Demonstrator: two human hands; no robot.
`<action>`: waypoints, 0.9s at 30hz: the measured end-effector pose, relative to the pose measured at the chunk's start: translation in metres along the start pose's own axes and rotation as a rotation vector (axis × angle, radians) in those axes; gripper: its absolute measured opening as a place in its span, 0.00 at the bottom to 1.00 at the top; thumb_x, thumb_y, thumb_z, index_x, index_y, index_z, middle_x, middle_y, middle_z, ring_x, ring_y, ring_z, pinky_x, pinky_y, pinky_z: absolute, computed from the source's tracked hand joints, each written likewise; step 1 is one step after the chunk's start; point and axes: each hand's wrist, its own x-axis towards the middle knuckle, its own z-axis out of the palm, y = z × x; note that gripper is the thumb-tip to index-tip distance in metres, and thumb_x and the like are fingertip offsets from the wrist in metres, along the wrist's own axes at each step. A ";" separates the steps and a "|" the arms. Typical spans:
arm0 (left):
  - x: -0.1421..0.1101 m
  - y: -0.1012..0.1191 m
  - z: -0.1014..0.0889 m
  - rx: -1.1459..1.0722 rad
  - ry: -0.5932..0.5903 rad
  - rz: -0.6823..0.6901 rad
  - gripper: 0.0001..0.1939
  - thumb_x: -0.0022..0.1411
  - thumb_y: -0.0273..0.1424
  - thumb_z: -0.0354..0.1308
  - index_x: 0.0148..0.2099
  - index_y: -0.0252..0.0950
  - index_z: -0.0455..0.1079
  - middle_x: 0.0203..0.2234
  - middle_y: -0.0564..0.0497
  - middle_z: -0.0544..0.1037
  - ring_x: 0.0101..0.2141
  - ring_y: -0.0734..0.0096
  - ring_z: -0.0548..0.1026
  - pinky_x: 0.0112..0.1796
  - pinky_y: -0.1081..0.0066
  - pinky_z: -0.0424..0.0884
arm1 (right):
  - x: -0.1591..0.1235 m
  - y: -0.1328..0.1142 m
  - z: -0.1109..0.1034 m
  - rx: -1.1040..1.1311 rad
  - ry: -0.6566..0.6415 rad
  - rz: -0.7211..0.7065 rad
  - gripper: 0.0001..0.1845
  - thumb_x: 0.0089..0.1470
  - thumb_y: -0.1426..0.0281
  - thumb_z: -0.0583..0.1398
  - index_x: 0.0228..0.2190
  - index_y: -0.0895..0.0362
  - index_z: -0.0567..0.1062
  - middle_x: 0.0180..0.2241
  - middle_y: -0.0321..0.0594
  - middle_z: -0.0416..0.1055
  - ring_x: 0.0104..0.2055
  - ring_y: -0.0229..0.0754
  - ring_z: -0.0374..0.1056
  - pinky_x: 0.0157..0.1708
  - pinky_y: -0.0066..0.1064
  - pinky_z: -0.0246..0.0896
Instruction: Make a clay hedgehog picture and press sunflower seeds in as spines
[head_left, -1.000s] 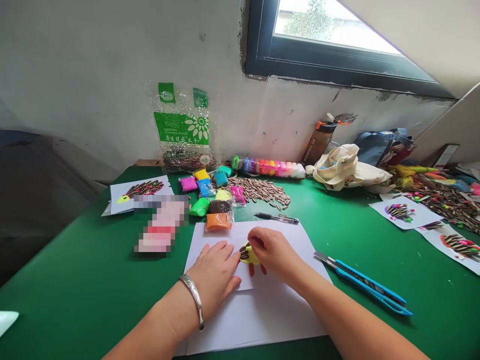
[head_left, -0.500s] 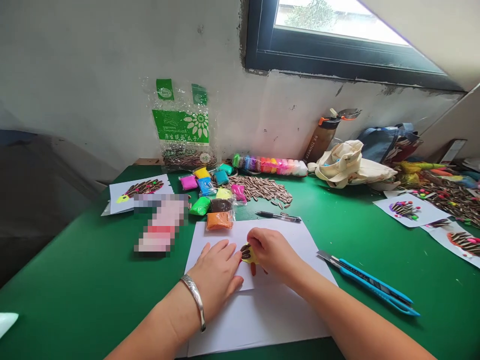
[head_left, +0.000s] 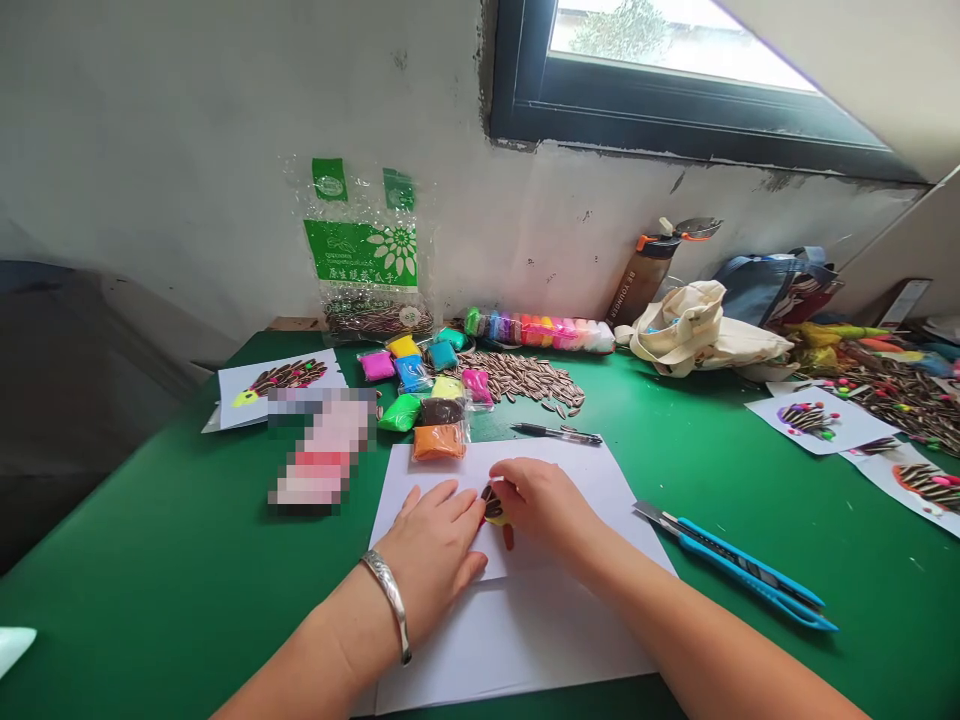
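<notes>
Pressing flat on the paper (head_left: pixel 600 500), the left hand (head_left: pixel 431 550) lies open with its fingers spread, their tips just beside the clay lump (head_left: pixel 493 510), which is yellow and set with dark sunflower seeds. The right hand (head_left: pixel 544 505) curls over that lump, gripping it with the fingers and hiding most of it. The lump sits on the paper, with a red clay strip (head_left: pixel 508 537) poking out below. Beyond the paper lie a pen (head_left: pixel 559 434) and clay packets (head_left: pixel 439 442); a blue utility knife (head_left: pixel 739 565) rests to the right on the green table (head_left: pixel 150 560).
</notes>
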 end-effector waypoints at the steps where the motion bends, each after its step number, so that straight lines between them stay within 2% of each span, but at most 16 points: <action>1: 0.000 0.000 0.000 -0.001 0.004 0.000 0.19 0.62 0.31 0.56 0.56 0.36 0.66 0.53 0.45 0.72 0.56 0.51 0.64 0.54 0.46 0.63 | -0.001 0.000 -0.002 -0.022 0.019 0.011 0.10 0.56 0.75 0.54 0.33 0.54 0.75 0.30 0.36 0.73 0.32 0.37 0.64 0.30 0.26 0.48; 3: 0.000 0.000 0.000 0.002 0.006 0.000 0.21 0.62 0.31 0.56 0.57 0.36 0.65 0.54 0.45 0.71 0.57 0.51 0.63 0.55 0.45 0.62 | -0.003 0.002 -0.006 -0.075 0.072 0.022 0.10 0.56 0.74 0.55 0.35 0.53 0.75 0.32 0.38 0.72 0.34 0.38 0.64 0.31 0.26 0.49; 6: 0.001 0.001 0.002 0.013 0.000 -0.011 0.24 0.62 0.30 0.56 0.60 0.37 0.62 0.57 0.44 0.69 0.58 0.50 0.62 0.55 0.43 0.62 | -0.007 0.005 -0.011 -0.156 0.123 0.000 0.11 0.56 0.75 0.55 0.26 0.54 0.75 0.29 0.36 0.69 0.31 0.36 0.61 0.29 0.26 0.47; 8: 0.001 0.002 0.002 0.020 -0.008 -0.024 0.25 0.61 0.31 0.56 0.61 0.37 0.61 0.59 0.44 0.67 0.59 0.48 0.60 0.55 0.41 0.61 | -0.009 0.009 -0.011 -0.176 0.128 -0.025 0.13 0.56 0.76 0.55 0.22 0.55 0.73 0.27 0.35 0.67 0.29 0.36 0.60 0.28 0.26 0.46; 14: 0.002 0.005 0.003 0.015 -0.025 -0.015 0.26 0.62 0.32 0.55 0.62 0.37 0.60 0.60 0.44 0.66 0.61 0.48 0.58 0.56 0.37 0.57 | -0.007 0.014 -0.003 -0.207 0.099 -0.108 0.14 0.53 0.77 0.57 0.18 0.55 0.73 0.26 0.35 0.66 0.28 0.35 0.59 0.28 0.27 0.46; 20: 0.003 0.007 0.003 0.008 -0.026 -0.016 0.26 0.62 0.31 0.55 0.62 0.36 0.61 0.59 0.45 0.67 0.60 0.48 0.59 0.56 0.36 0.57 | -0.004 0.013 0.000 -0.388 0.186 -0.177 0.07 0.51 0.78 0.58 0.26 0.55 0.74 0.26 0.35 0.68 0.28 0.37 0.58 0.29 0.30 0.45; 27: 0.002 0.006 0.004 0.018 -0.033 -0.020 0.26 0.62 0.31 0.54 0.62 0.37 0.60 0.59 0.44 0.67 0.61 0.48 0.58 0.56 0.36 0.56 | -0.002 0.020 0.005 -0.360 0.126 -0.148 0.08 0.52 0.76 0.59 0.22 0.56 0.73 0.25 0.35 0.68 0.28 0.37 0.59 0.28 0.29 0.43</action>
